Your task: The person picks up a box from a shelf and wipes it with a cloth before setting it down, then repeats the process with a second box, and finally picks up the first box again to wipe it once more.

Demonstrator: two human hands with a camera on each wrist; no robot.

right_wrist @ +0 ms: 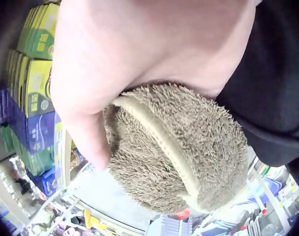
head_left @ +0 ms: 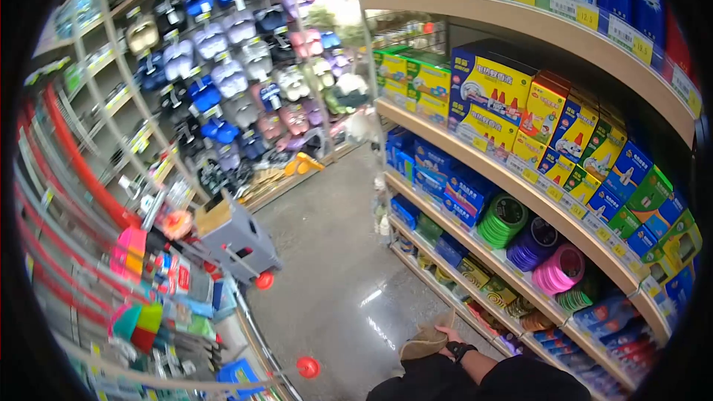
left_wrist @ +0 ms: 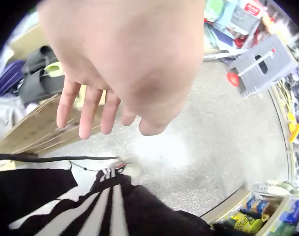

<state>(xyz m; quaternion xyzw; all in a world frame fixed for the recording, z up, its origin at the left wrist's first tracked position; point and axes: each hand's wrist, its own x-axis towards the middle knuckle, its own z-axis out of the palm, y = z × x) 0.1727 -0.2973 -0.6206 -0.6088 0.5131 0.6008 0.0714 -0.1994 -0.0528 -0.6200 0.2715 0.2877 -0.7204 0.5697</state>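
A fuzzy brown item with a paler trim band (right_wrist: 176, 147) fills the middle of the right wrist view. My right hand (right_wrist: 149, 54) grips it, the thumb lying along its left side. From the head camera, the same brown item (head_left: 425, 343) is low in the picture, with the right hand (head_left: 451, 343) at its upper right edge. My left hand (left_wrist: 125, 64) hangs with its fingers loosely extended and holds nothing; it is out of sight in the head view.
Shelves of boxed goods (head_left: 490, 104) line the right side. A grey plastic cart or stool (head_left: 236, 241) stands at the left of the aisle floor (head_left: 327, 252). Slippers (head_left: 230, 78) hang on the back wall. Cardboard boxes (left_wrist: 36, 123) with slippers are near my left hand.
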